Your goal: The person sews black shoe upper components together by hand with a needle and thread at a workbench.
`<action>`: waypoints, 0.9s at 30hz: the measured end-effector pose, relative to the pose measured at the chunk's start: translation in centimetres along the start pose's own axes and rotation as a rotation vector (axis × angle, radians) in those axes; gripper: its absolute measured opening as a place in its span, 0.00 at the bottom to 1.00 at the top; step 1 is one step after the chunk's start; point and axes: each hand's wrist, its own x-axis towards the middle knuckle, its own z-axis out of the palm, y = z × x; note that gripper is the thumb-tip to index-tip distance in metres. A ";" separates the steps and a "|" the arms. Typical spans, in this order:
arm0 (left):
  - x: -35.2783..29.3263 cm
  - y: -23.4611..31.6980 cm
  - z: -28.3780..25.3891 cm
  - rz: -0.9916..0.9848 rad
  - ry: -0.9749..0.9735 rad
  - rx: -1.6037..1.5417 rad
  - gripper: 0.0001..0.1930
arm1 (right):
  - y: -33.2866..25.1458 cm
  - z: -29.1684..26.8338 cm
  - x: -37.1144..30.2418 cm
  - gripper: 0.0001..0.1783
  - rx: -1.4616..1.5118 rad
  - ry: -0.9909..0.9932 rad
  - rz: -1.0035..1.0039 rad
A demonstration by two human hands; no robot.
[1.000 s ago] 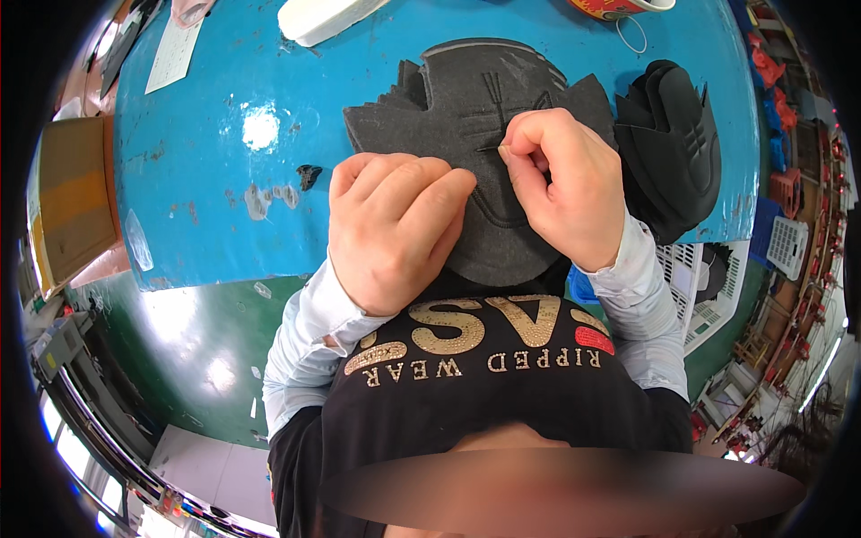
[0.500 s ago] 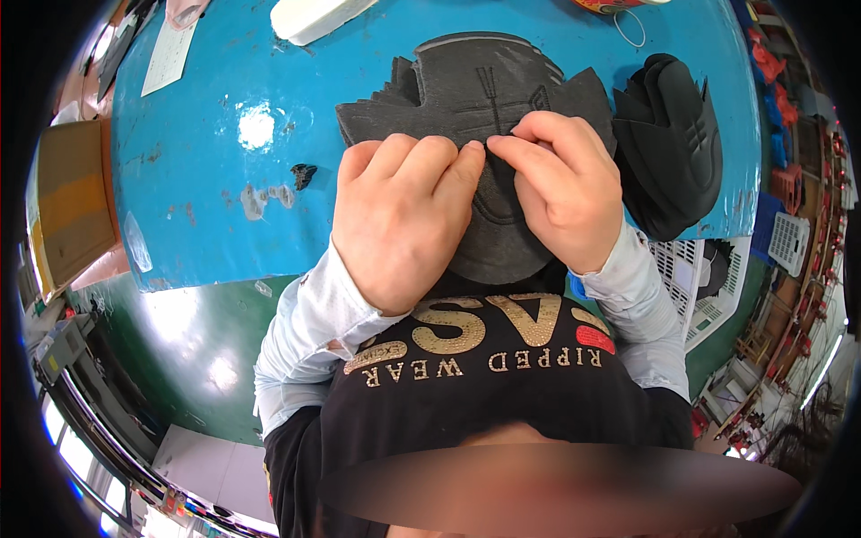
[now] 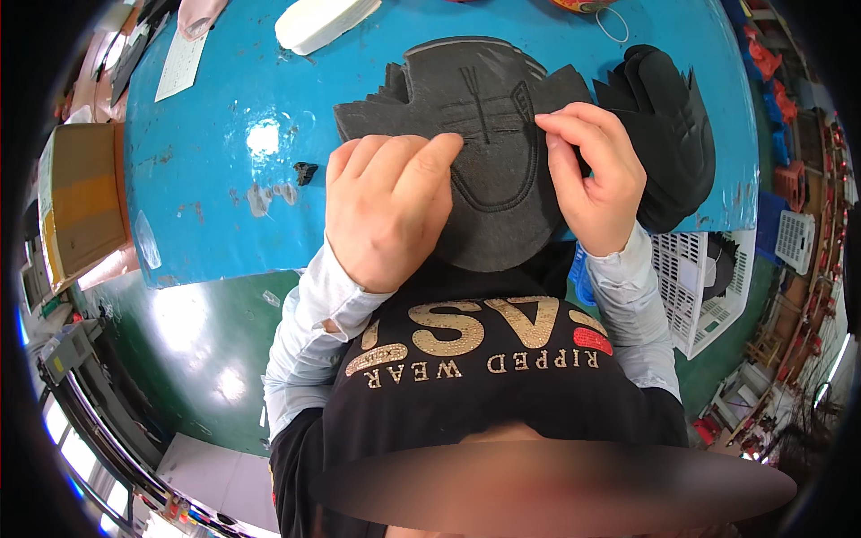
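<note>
A stack of black moulded foam pieces point(image 3: 489, 238) lies at the near edge of the blue table, its top piece marked with a raised U-shaped line and crossing strokes. Over the left side of that piece my left hand point(image 3: 386, 202) is closed, fingers curled, the thumb tip near the middle of the pattern. What its fingers hold, if anything, is hidden. My right hand point(image 3: 596, 175) is closed in a pinch by the right side of the U-shaped line. Whatever sits between thumb and fingertip is too small to make out.
A second stack of black foam pieces point(image 3: 668, 143) lies to the right. On the blue table point(image 3: 215, 215) are a black scrap point(image 3: 305, 173), a white block-shaped thing point(image 3: 327, 22) and a paper sheet point(image 3: 182, 67). A white crate point(image 3: 682, 287) stands at the lower right, a cardboard box point(image 3: 85, 202) at the left.
My hands have moved apart: the right has gone rightward from the middle of the pattern, the left slightly left. More of the top piece's raised pattern shows between them.
</note>
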 end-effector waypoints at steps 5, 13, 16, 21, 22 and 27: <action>1.3 0.7 0.1 0.022 -0.048 0.048 0.17 | 0.2 -0.4 -0.1 0.16 -0.064 -0.053 -0.097; 0.4 1.4 -1.1 0.000 -0.073 -0.176 0.17 | -1.8 -1.0 0.5 0.14 0.234 -0.143 -0.086; 0.0 1.6 -1.0 0.014 -0.077 -0.305 0.19 | -2.4 0.1 -0.1 0.12 0.412 -0.259 0.008; -0.9 1.6 -1.5 -0.053 0.024 -0.418 0.23 | -1.7 -1.3 0.5 0.07 0.266 -0.149 0.091; -1.2 1.6 -1.7 -0.120 0.033 -0.427 0.24 | -1.5 -1.5 0.9 0.09 0.194 -0.156 0.141; -1.5 0.7 -1.6 0.019 0.030 -0.396 0.23 | -0.2 -0.5 1.9 0.07 -0.049 -0.165 -0.058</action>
